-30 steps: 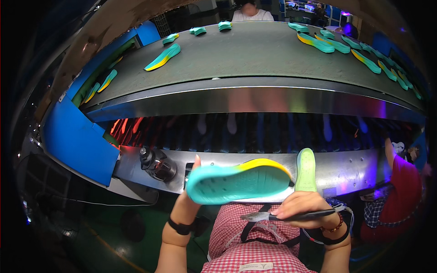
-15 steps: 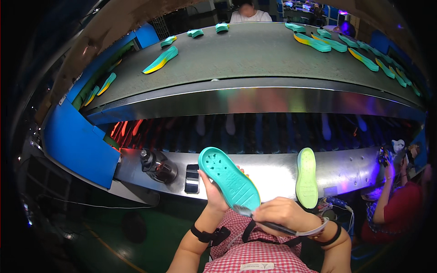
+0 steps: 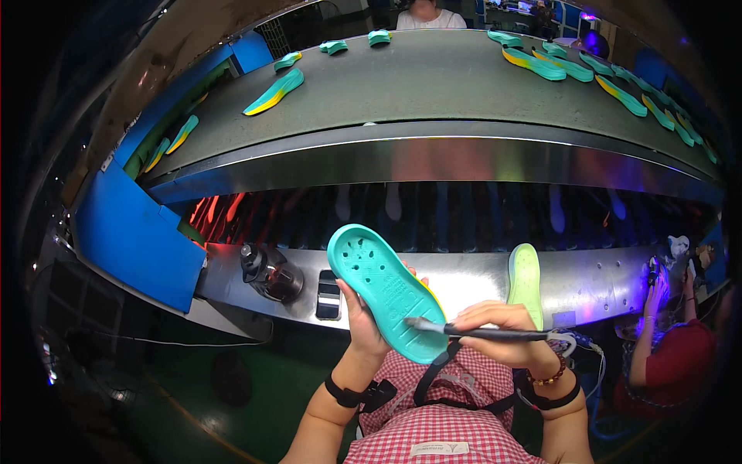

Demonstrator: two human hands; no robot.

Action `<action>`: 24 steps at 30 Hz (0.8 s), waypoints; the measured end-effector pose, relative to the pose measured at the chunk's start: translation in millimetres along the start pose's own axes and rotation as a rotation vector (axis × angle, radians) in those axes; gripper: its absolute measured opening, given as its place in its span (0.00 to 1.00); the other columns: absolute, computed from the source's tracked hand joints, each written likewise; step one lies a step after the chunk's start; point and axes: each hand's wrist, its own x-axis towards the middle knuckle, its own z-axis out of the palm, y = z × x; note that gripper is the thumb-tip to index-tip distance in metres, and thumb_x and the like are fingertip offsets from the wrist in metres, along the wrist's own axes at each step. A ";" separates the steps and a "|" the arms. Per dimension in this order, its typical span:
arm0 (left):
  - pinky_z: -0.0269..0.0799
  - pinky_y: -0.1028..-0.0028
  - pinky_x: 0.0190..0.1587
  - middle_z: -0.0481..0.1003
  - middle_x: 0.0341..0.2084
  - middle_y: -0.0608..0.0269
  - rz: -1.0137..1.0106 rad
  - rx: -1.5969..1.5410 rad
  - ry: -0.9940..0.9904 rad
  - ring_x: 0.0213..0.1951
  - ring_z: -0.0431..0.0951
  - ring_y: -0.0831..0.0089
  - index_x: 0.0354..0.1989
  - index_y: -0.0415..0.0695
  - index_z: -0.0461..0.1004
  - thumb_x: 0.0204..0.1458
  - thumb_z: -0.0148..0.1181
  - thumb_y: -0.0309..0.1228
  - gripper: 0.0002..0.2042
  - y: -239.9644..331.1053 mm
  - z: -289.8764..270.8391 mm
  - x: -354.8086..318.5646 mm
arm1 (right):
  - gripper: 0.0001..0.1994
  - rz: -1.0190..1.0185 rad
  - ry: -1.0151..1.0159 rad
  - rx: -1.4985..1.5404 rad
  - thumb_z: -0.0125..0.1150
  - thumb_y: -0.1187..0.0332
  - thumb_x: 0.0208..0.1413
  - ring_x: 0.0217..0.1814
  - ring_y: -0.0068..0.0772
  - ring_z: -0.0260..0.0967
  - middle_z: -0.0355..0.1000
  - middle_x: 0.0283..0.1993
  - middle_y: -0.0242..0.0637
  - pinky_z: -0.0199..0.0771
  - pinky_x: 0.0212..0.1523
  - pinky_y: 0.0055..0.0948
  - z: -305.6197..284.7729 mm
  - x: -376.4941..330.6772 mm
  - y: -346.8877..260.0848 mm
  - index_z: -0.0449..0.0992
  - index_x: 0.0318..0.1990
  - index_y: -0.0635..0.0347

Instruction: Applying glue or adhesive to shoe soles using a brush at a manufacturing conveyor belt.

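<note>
My left hand (image 3: 363, 321) grips a turquoise shoe sole (image 3: 375, 274) by its left edge, with fingertips showing past its far right side. The sole is tilted toward me, its inner face up, with several small holes at the upper end and a yellow side edge. In my right hand (image 3: 498, 329) is a brush (image 3: 506, 334) with a dark handle. Its pale bristles lie on the lower part of the sole. A pale green sole-shaped piece (image 3: 525, 282) lies on the metal ledge behind my right hand, partly covered by it.
On the metal ledge (image 3: 587, 290) stand a dark bottle (image 3: 270, 274) and a phone (image 3: 329, 298). Beyond it runs a conveyor belt (image 3: 371, 85) with several turquoise and yellow soles (image 3: 274, 93). A co-worker in a red top (image 3: 684, 352) works at the right; another person (image 3: 433, 17) is at the far side.
The brush has moved up from the sole's lower edge onto its inner face, and its handle now points right. The sole has risen slightly with my left hand.
</note>
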 end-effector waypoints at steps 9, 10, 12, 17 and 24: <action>0.59 0.52 0.55 0.67 0.46 0.50 -0.033 0.073 -0.148 0.49 0.68 0.55 0.55 0.42 0.59 0.48 0.37 0.64 0.37 16.6 24.7 -2.2 | 0.09 0.204 0.005 0.597 0.59 0.78 0.46 0.48 0.36 0.68 0.72 0.40 0.44 0.62 0.55 0.37 -1.3 -5.6 13.5 0.74 0.36 0.67; 0.59 0.51 0.55 0.66 0.48 0.49 -0.022 0.156 -0.012 0.50 0.67 0.54 0.56 0.42 0.58 0.50 0.35 0.62 0.36 15.6 29.7 -2.7 | 0.09 0.253 0.057 0.717 0.58 0.78 0.47 0.47 0.36 0.68 0.72 0.41 0.45 0.64 0.53 0.35 3.9 -6.6 14.2 0.73 0.37 0.67; 0.56 0.50 0.57 0.63 0.53 0.50 -0.039 0.134 -0.079 0.53 0.64 0.53 0.59 0.43 0.55 0.53 0.30 0.57 0.33 6.5 26.4 -13.1 | 0.09 0.315 0.131 0.912 0.57 0.79 0.47 0.46 0.34 0.69 0.71 0.41 0.46 0.66 0.51 0.32 17.8 0.1 2.8 0.72 0.38 0.68; 0.51 0.50 0.60 0.57 0.57 0.54 -0.070 -0.020 -0.094 0.57 0.60 0.57 0.62 0.47 0.48 0.55 0.31 0.52 0.29 -9.9 30.6 -20.7 | 0.09 0.247 0.167 0.533 0.57 0.79 0.48 0.42 0.27 0.69 0.71 0.42 0.42 0.68 0.47 0.24 30.8 -9.7 -0.8 0.72 0.39 0.67; 0.53 0.47 0.57 0.54 0.59 0.53 -0.031 -0.180 -0.196 0.58 0.58 0.50 0.63 0.53 0.45 0.56 0.33 0.46 0.26 -12.3 17.6 -9.7 | 0.10 0.084 0.113 0.239 0.60 0.79 0.44 0.38 0.30 0.72 0.74 0.37 0.42 0.71 0.40 0.25 17.1 3.5 -3.2 0.74 0.37 0.66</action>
